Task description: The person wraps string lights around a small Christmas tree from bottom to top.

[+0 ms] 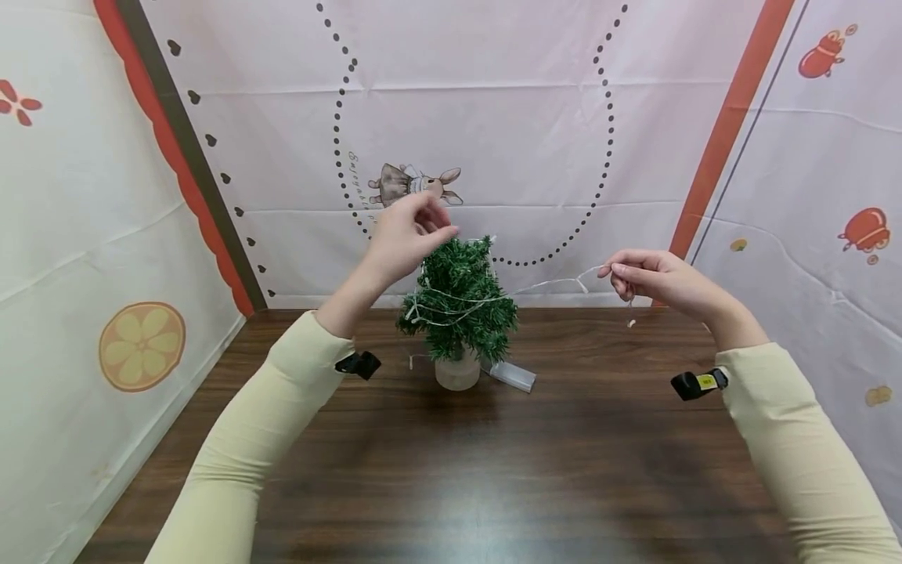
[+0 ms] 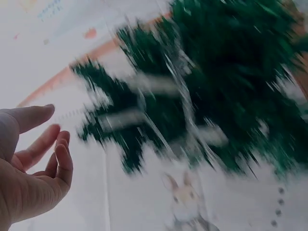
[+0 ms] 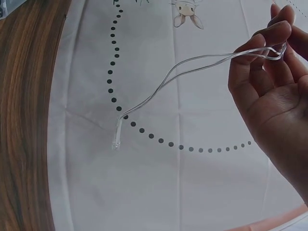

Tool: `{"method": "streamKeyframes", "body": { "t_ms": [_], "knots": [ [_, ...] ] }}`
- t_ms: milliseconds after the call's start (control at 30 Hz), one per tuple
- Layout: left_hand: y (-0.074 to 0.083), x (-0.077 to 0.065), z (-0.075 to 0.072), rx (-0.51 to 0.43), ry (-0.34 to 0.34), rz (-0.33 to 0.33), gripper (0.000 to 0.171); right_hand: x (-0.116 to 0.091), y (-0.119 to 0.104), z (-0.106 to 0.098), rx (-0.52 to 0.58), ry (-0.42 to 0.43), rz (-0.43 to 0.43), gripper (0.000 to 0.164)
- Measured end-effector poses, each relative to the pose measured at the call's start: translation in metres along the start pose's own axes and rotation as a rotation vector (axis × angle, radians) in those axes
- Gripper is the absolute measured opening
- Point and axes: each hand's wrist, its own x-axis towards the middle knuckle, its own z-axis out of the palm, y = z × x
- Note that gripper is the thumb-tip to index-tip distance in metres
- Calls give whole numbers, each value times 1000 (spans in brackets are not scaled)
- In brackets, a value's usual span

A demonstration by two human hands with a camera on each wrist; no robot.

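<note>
A small green artificial Christmas tree (image 1: pixel 461 290) stands upright on a pale round base (image 1: pixel 458 371). Clear string lights (image 1: pixel 543 285) wrap around its branches and stretch right to my right hand (image 1: pixel 655 282), which pinches the wire between thumb and fingers. In the right wrist view, a wire end with a small clear bulb (image 3: pixel 116 139) dangles from that hand. My left hand (image 1: pixel 412 235) hovers at the upper left of the treetop, fingers loosely bent and holding nothing. The left wrist view shows a gap between that hand (image 2: pixel 38 166) and the blurred tree (image 2: pixel 216 86).
A white battery box (image 1: pixel 513 376) lies on the dark wooden table (image 1: pixel 465 478), right beside the tree base. A printed cloth (image 1: pixel 479 133) hangs behind the tree, with more cloth at both sides. Black camera straps (image 1: pixel 358 364) are on both wrists.
</note>
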Motion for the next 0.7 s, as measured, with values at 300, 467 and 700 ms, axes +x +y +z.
{"method": "streamKeyframes", "body": {
  "t_ms": [300, 467, 700],
  "knots": [
    [45, 15, 47, -25, -306, 86, 15, 4, -3, -2, -35, 3, 13, 23],
    [57, 25, 72, -36, -498, 68, 19, 5, -6, -2, -48, 9, 24, 23],
    [63, 33, 91, -20, -612, 49, 10, 6, -7, -2, -51, 3, 20, 23]
  ]
}}
